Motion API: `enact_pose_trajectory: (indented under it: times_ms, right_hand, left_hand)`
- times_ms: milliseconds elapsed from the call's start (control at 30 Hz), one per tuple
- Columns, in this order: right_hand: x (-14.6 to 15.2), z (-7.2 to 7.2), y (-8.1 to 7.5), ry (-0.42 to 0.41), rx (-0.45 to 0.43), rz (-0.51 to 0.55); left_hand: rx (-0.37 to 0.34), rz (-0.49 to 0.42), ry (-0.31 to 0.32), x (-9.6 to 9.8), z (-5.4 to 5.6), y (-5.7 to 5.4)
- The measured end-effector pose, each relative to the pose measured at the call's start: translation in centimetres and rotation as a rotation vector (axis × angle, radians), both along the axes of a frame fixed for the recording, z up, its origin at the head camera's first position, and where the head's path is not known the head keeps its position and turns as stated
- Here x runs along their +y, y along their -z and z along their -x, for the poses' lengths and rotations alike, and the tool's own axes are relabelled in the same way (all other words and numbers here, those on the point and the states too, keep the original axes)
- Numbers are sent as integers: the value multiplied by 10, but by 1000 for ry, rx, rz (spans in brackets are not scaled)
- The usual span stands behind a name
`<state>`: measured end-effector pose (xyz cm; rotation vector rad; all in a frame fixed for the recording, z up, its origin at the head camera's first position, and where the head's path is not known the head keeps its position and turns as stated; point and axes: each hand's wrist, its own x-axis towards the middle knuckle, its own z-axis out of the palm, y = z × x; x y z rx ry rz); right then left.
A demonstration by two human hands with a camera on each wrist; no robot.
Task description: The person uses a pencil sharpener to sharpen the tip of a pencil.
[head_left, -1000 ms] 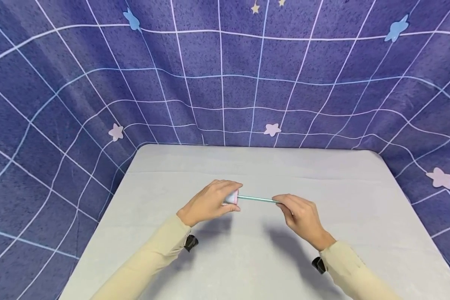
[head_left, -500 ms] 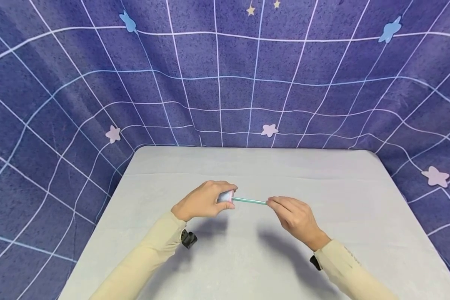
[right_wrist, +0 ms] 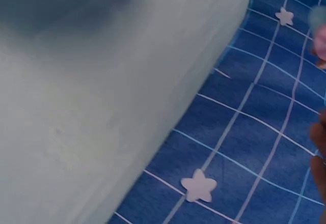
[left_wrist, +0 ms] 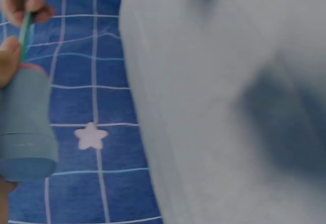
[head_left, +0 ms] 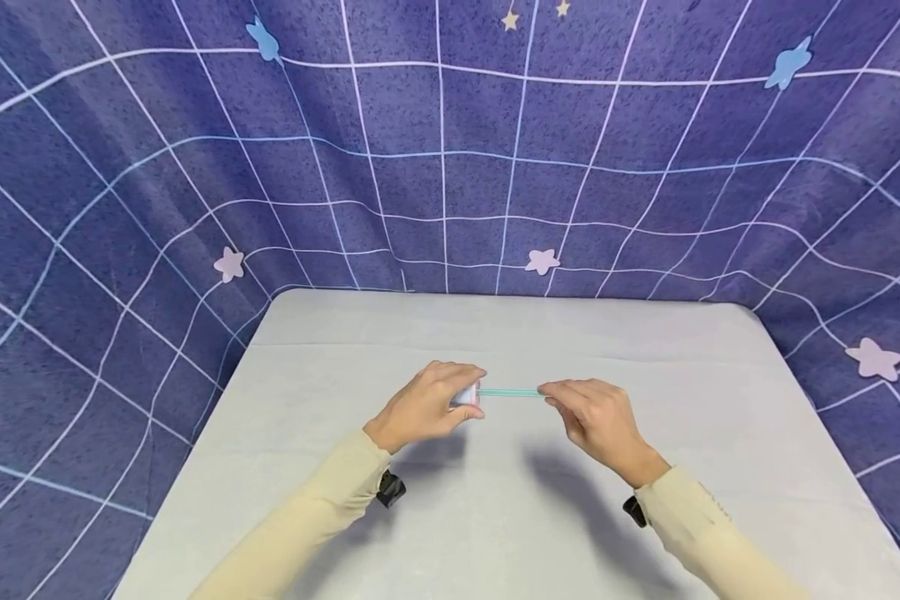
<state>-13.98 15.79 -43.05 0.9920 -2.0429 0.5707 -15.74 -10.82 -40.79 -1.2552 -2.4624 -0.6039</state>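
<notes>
On a clock face laid over the head view, with twelve at the far side, the purple-blue grid-patterned curtain fills the twelve and wraps round past nine and three. The white table spreads below it, and two cream sleeves reach in over its near part, the left sleeve from about seven o'clock and the right sleeve from about five. The left hand curls its fingers and thumb round a pale blue cylinder, holding it above the table on its side, with its pink-rimmed end facing three o'clock. At three o'clock from that hand, the right hand pinches the outer end of a thin green rod between its fingertips. The rod, smallest of all, points to nine o'clock and meets the cylinder's pink end. As far as can be judged, lining up the two is done: both are gripped and the rod sits at the cylinder's mouth, probably partly inside, though its inner tip is hidden. A clear length of rod lies outside, so the work on it seems unfinished; how much is left cannot be told.
</notes>
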Motion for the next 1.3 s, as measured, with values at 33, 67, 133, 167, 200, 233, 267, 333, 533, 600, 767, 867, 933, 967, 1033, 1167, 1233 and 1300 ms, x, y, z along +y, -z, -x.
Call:
enact_pose_trajectory:
  times_ms: [33,67,133,167,200,233,267,333,533,600,767,867,933,967,1033,1167,1233,1300]
  right_hand:
    - [0,1,-2,18,-49,-16]
    - [0,1,-4,31,-106,-30]
    - [0,3,-9,33,-259,-44]
    - [0,3,-11,27,-365,-40]
    - [1,3,-13,13,-482,-27]
    - [2,3,-15,-5,-603,-10]
    - [3,4,-16,-30,-728,14]
    - [6,5,-17,-76,-939,68]
    - [9,2,-2,-78,-988,119]
    - [6,-1,5,-35,-817,75]
    - [0,-4,14,43,-275,-9]
    - [-3,-3,15,66,-35,-16]
    - [-4,-2,14,70,97,-27]
    - [-4,-1,14,67,160,-35]
    - [-4,0,13,48,281,-37]
    - [-1,3,14,-1,423,-51]
    - [0,4,17,-13,405,-55]
    - [2,3,20,-21,338,-57]
  left_hand:
    - [40,-8,-13,0,-1,3]
    - [84,-15,-22,0,-2,7]
    - [176,-10,-40,1,-3,12]
    - [228,-7,-41,2,-3,14]
    - [277,2,-42,3,-3,15]
    - [323,13,-40,5,-3,16]
    - [367,30,-39,6,-3,17]
    - [428,61,-35,8,-4,18]
    - [404,123,-31,10,-5,17]
    - [336,141,-30,9,-4,16]
    - [101,127,-37,3,1,7]
    - [-85,86,-36,1,3,-1]
    - [-234,52,-33,1,4,-5]
    - [-312,40,-32,1,4,-8]
    - [-466,22,-20,0,4,-11]
    - [-634,28,-2,-2,5,-15]
    - [-639,39,-2,-1,6,-17]
    - [-622,50,-7,2,6,-17]
